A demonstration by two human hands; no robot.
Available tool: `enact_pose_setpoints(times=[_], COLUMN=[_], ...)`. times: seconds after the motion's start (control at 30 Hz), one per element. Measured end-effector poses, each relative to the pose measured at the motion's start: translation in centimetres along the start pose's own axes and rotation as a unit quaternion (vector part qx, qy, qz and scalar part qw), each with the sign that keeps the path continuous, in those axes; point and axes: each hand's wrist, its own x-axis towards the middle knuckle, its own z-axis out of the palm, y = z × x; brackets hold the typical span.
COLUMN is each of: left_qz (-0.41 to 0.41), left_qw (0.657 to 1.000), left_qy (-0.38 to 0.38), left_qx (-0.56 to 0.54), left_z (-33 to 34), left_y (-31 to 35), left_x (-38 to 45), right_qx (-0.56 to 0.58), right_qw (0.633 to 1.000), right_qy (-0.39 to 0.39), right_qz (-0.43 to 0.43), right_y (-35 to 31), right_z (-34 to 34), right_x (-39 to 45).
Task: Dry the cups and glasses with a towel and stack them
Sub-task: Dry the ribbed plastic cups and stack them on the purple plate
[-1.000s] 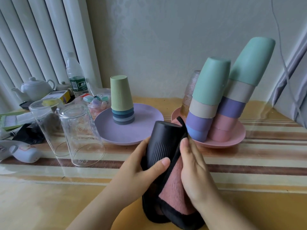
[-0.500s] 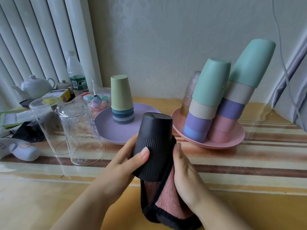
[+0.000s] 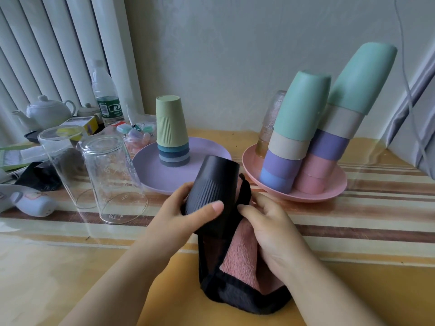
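Black cup (image 3: 213, 187) and towel (image 3: 240, 252) in both hands (image 3: 179, 217).

A ribbed black plastic cup (image 3: 213, 184) tilts mouth-down above the table's near edge. A pink terry towel with black trim (image 3: 240, 260) hangs under it.

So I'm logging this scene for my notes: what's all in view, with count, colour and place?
black cup: 1, black, held over the table's front
towel: 1, pink with black edge, under the cup
purple plate: 1, lilac, centre
green-topped stack: 1, on the purple plate
pink plate: 1, right
cup stacks: 2, teal-topped, leaning, on the pink plate
glasses: 2, clear, upside down, left
teapot: 1, white, far left
bottle: 1, clear, back left
hands: left hand grips the cup; right hand holds the towel
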Motion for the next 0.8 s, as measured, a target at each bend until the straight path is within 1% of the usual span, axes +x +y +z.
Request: enact_pose_setpoints(times=[0.07, 0.13, 0.2, 0.27, 0.33, 0.37, 0.4, 0.47, 0.53, 0.6, 0.67, 0.73, 0.77, 0.8], left_qz=[-0.015, -0.017, -0.019, -0.020, -0.028, -0.039, -0.050, -0.073, -0.082, -0.083, -0.088, -0.094, -0.096, -0.099], left_qw=[0.997, 0.990, 0.982, 0.979, 0.976, 0.973, 0.968, 0.960, 0.962, 0.971, 0.978, 0.979, 0.980, 0.980], left_qy=[0.031, 0.058, 0.065, 0.057, 0.048, 0.042, 0.033, 0.016, 0.015, 0.037, 0.056, 0.065, 0.067, 0.069], left_qx=[-0.064, -0.130, -0.178, -0.197, -0.213, -0.225, -0.242, -0.269, -0.260, -0.222, -0.183, -0.167, -0.163, -0.159], left_z=[-0.2, -0.4, -0.4, -0.3, -0.1, 0.0, 0.1, 0.1, -0.1, -0.4, -0.7, -0.8, -0.7, -0.6], left_y=[0.0, 0.2, 0.5, 0.6, 0.7, 0.7, 0.7, 0.7, 0.8, 0.8, 1.0, 1.0, 1.1, 1.2], left_x=[0.3, 0.4, 0.4, 0.3, 0.1, 0.1, 0.0, 0.0, 0.1, 0.1, 0.2, 0.1, 0.0, 0.0], right_qx=[0.062, 0.123, 0.219, 0.307, 0.329, 0.321, 0.291, 0.182, 0.090, -0.007, -0.123, -0.189, -0.218, -0.270], right_qw=[0.998, 0.992, 0.974, 0.949, 0.941, 0.944, 0.954, 0.979, 0.992, 0.999, 0.992, 0.982, 0.976, 0.962], right_qy=[0.000, 0.018, 0.033, 0.024, -0.005, -0.019, -0.041, -0.073, -0.053, -0.013, 0.000, -0.006, 0.003, 0.030], right_qz=[0.018, 0.032, 0.046, 0.064, 0.075, 0.071, 0.066, 0.056, 0.068, 0.039, -0.006, -0.018, -0.023, -0.037], right_y=[-0.4, -1.2, -2.3, -3.2, -3.9, -4.0, -3.8, -2.5, -1.4, -1.0, -1.6, -2.3, -2.4, -2.6], right_z=[-0.2, -0.5, -1.3, -2.2, -2.5, -2.5, -2.2, -1.5, -1.3, -2.0, -2.6, -3.1, -3.5, -3.8], right_x=[0.2, 0.4, 0.6, 0.8, 0.9, 1.0, 1.1, 0.9, 0.7, 0.8, 0.6, 0.2, 0.0, -0.1])
